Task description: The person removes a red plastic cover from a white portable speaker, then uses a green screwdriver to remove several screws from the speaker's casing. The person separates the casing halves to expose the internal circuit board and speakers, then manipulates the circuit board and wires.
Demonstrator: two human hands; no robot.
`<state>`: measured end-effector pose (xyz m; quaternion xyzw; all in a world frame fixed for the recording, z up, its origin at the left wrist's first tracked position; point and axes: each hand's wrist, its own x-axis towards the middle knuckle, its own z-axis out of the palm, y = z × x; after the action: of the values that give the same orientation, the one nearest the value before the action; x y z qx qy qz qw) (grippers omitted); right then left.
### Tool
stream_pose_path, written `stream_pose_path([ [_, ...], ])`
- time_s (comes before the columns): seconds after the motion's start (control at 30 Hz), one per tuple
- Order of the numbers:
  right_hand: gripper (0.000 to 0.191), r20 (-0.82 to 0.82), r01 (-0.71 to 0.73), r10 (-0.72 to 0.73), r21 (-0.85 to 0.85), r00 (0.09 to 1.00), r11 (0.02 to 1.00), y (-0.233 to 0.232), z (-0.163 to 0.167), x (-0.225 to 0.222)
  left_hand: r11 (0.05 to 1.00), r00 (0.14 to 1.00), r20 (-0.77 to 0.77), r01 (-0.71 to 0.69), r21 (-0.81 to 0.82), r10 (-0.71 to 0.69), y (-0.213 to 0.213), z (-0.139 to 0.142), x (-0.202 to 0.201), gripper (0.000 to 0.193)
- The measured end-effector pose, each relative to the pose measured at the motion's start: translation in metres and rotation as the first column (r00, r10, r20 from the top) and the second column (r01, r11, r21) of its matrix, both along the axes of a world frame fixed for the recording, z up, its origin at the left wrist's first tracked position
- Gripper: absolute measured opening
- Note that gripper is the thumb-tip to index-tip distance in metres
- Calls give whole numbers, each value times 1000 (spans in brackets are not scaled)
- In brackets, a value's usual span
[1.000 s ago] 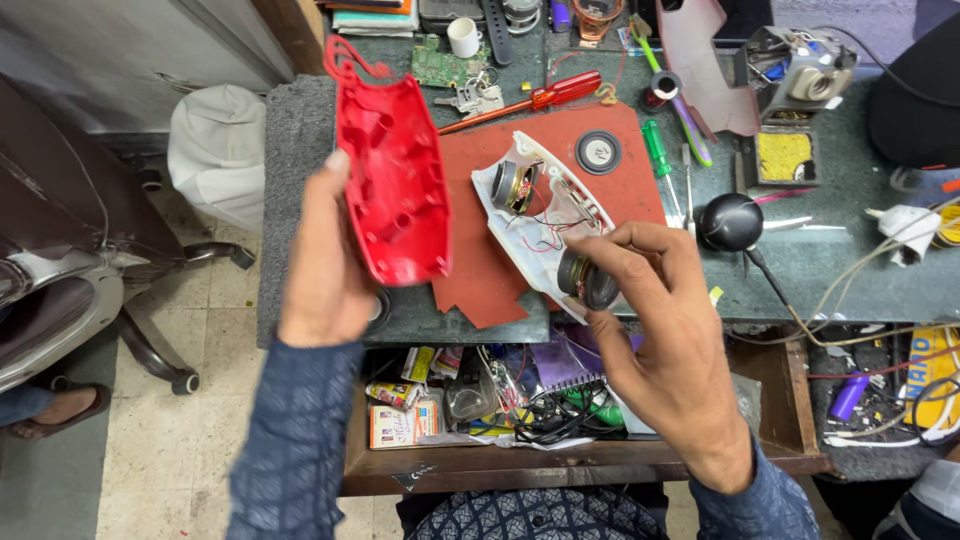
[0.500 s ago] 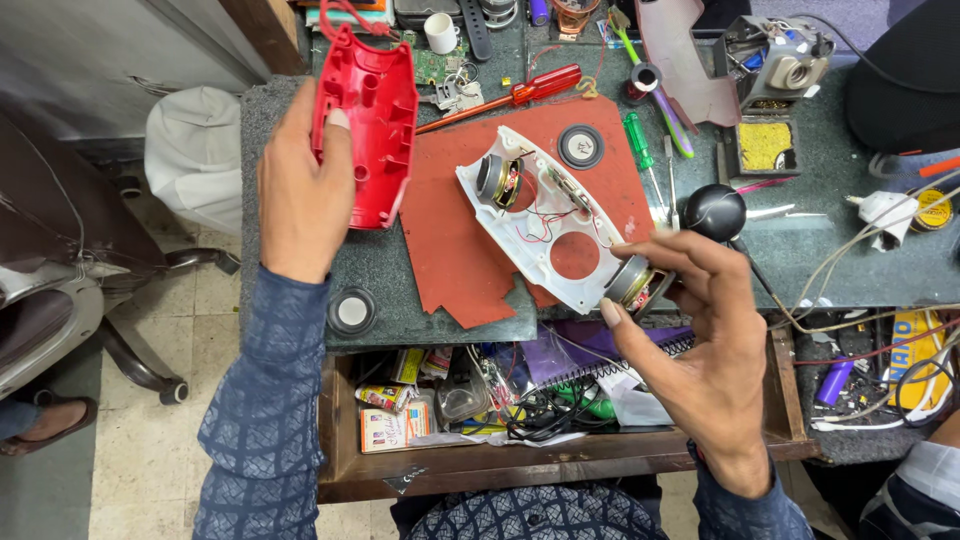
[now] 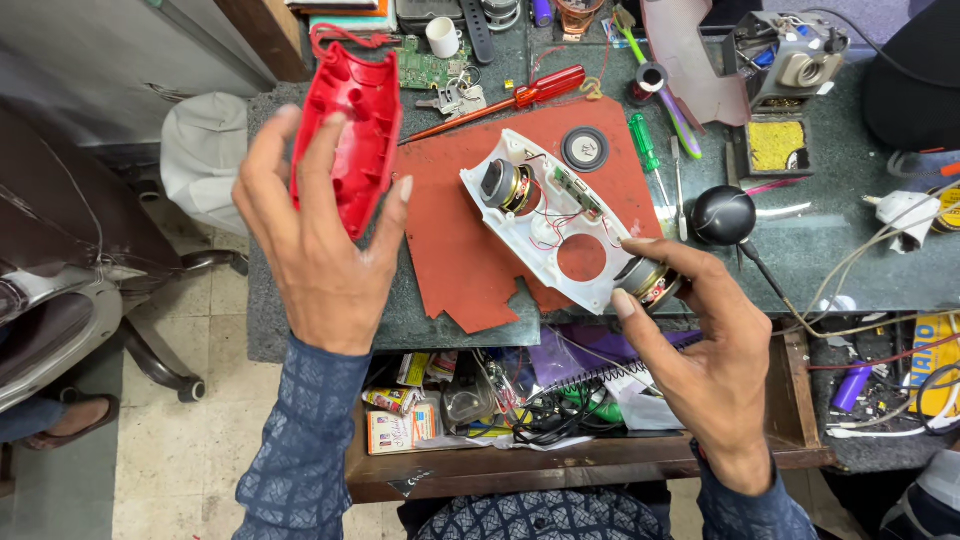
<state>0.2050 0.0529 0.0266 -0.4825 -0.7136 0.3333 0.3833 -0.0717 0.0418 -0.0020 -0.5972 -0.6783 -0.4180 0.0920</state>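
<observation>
Red plastic shell (image 3: 350, 130) gripped in left hand (image 3: 315, 250), right hand (image 3: 700, 350) pinching small round speaker (image 3: 648, 282) beside white inner panel (image 3: 545, 225)

small colourful cartons (image 3: 395, 425) in open drawer (image 3: 600, 470), yellow packet (image 3: 935, 365) at right

An electronics repair workshop: screwdrivers (image 3: 520, 92), a circuit board (image 3: 428, 66), loose speakers (image 3: 585, 149) and wires crowd the surface (image 3: 820, 250), above an open drawer (image 3: 600, 455) crammed with parts.
</observation>
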Motion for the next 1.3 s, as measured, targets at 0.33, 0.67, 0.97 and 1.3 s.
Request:
stream_pose_path([
  [0.33, 35, -87, 6, -9, -35, 996, 999, 0, -8, 6, 902, 894, -136, 412, -127, -427, 14, -12, 27, 30],
  [0.67, 32, -263, -58, 41, -57, 964, 997, 9, -16, 12, 882, 840, -270, 439, -170, -471, -13, -8, 35, 18],
  [0.97, 37, -235, -48, 31, -66, 971, 997, 7, -10, 24, 906, 873, -249, 381, -186, -419, -42, -17, 50, 22],
  [1.3, 33, -284, -3, -36, -136, 958, 991, 8, 3, 16, 941, 943, -84, 310, -138, -323, -53, -34, 56, 28],
])
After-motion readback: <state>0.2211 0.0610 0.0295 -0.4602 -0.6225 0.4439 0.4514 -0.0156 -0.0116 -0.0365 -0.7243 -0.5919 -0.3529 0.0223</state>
